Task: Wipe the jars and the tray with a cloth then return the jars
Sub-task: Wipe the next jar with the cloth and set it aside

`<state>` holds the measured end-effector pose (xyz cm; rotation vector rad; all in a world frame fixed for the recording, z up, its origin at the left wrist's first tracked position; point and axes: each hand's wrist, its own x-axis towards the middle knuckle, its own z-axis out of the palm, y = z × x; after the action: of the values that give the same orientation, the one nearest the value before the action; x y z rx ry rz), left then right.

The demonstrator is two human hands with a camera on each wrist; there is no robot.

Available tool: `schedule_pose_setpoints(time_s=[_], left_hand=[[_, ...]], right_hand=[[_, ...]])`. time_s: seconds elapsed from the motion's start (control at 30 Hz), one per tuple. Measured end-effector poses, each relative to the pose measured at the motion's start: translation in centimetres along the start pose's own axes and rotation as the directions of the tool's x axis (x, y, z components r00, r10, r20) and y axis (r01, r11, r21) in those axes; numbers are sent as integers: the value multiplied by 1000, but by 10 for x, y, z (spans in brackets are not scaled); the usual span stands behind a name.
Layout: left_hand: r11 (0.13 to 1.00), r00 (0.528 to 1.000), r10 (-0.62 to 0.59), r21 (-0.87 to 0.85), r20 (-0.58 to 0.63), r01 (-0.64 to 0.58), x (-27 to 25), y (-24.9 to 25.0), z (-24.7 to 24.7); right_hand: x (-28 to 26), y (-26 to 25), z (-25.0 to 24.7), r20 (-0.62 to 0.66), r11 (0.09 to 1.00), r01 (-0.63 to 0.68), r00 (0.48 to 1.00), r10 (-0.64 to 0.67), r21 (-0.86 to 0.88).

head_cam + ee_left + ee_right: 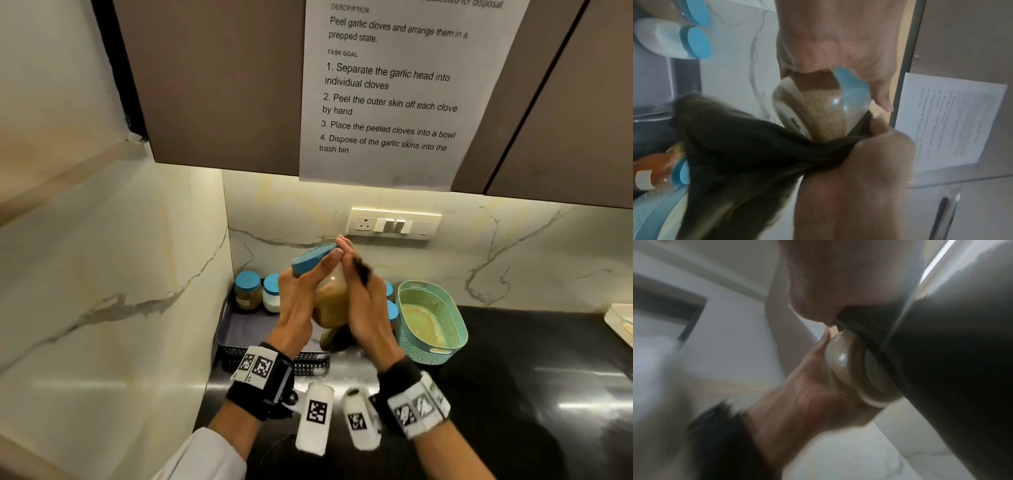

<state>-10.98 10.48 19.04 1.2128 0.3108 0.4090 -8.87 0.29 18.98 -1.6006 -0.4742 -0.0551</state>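
Observation:
My left hand (301, 294) grips a clear jar (330, 301) of brown grains with a blue lid (313, 258), lifted and tilted above the dark tray (239, 330). My right hand (363, 301) holds a dark cloth (363, 270) and presses it against the jar's right side. In the left wrist view the cloth (748, 154) hangs under the jar (818, 110); the right wrist view shows the cloth (941, 353) lying over the jar's base (851, 369). Two blue-lidded jars (247, 289) (272, 293) stand at the tray's back left. More blue lids (392, 310) peek out behind my right hand.
A teal perforated basket (430, 322) with something pale inside sits right of the tray on the black counter (531, 377). A marble wall closes the left side, a switch plate (394, 224) is on the backsplash, and cabinets with a taped paper (387, 89) hang overhead.

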Motion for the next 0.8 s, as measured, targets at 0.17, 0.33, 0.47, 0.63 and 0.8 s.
schedule_pose_setpoints(time_s=[0.17, 0.33, 0.47, 0.63, 0.8], left_hand=[[995, 996, 91, 32, -6, -91, -3, 6, 0], [992, 991, 125, 34, -55, -123, 3, -4, -6], [989, 991, 132, 62, -6, -132, 1, 1, 1], [997, 997, 73, 9, -23, -73, 9, 5, -7], [999, 998, 50, -8, -36, -50, 5, 2, 0]], right_hand=[[-10, -6, 4, -18, 993, -55, 998, 57, 103], [-14, 6, 8, 6, 990, 17, 1000, -18, 142], [7, -17, 0, 19, 974, -171, 985, 170, 145], [-25, 0, 19, -9, 984, 177, 984, -177, 14], [13, -14, 5, 21, 985, -140, 990, 138, 97]])
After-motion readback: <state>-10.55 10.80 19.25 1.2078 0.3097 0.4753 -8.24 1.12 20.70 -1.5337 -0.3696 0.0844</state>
